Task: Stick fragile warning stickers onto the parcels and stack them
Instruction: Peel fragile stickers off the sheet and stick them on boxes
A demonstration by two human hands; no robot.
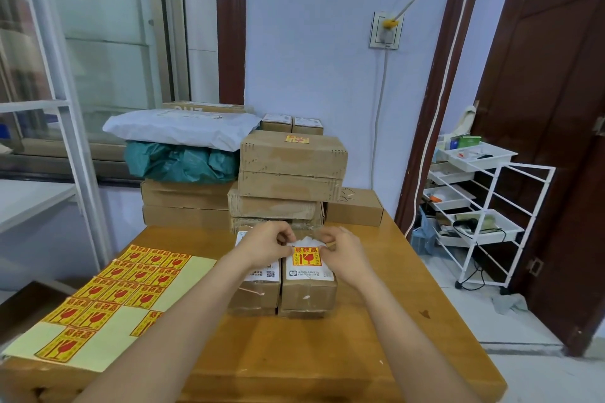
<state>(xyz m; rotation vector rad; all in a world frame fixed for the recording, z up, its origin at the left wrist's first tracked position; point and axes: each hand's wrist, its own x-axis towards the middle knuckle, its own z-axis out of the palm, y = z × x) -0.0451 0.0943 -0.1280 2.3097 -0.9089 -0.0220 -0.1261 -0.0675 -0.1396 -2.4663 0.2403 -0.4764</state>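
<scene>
**Q:** Fingers [285, 240] first: what was logged for each hand?

**A:** Left hand [266, 244]: fingers curled, tips pinching the top left corner of the fragile sticker [306, 256]. Right hand [340, 250]: fingers curled likewise, pinching the top right corner. Both hands met at the sticker's upper edge, almost touching each other.

**Q:** Position of the sticker relative to the parcel?

**A:** It lay on the white shipping label on top of the right-hand small parcel [307, 291], its lower part flat against the label. Whether the upper edge was already pressed down could not be told; the fingertips covered it. Some white crumpled material showed just behind the sticker, between the two hands.

**Q:** Neighbouring items?

**A:** A second small parcel [257, 293] stood touching the first on its left, partly under the left wrist, with its own white label. Both sat near the middle of the wooden worktop [393, 321]. The sticker sheet [108, 301] lay at the worktop's left edge, several stickers already gone from its right side and bottom.

**Q:** And the stack?

**A:** Behind the hands, a stack of cardboard parcels [291, 173]; the top one carried a fragile sticker. Left of it, a white mailer bag [180, 127] over a green bag [183, 162] on further boxes.
</scene>
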